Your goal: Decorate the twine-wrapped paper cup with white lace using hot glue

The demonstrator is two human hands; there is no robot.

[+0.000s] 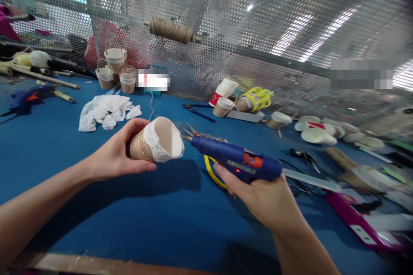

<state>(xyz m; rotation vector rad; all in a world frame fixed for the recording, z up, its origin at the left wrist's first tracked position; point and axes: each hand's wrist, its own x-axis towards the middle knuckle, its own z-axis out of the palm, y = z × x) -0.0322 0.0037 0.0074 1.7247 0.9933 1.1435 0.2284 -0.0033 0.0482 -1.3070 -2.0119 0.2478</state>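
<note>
Cup (157,144) is being gripped by left hand (120,152), long axis being aimed sideways toward right hand (258,200); glue gun (222,150) is being clasped there, nozzle (186,138) being held at cup's rim (181,149), contact unclear.

In front of the perforated metal screen (258,30) behind the blue tabletop (129,223), a spool of brown twine (171,31) sits on a rod; lower left, three small cups with twine handles (116,56) are stacked near a loose pile of white lace (103,111). Wooden sticks (47,77) and a resting blue glue gun (30,98) lie far left. Blue-handled pliers (204,116) lie near a stack of paper cups (225,88) and a yellow plastic cage (258,98), while a magenta power strip (353,218) lies at right.
</note>
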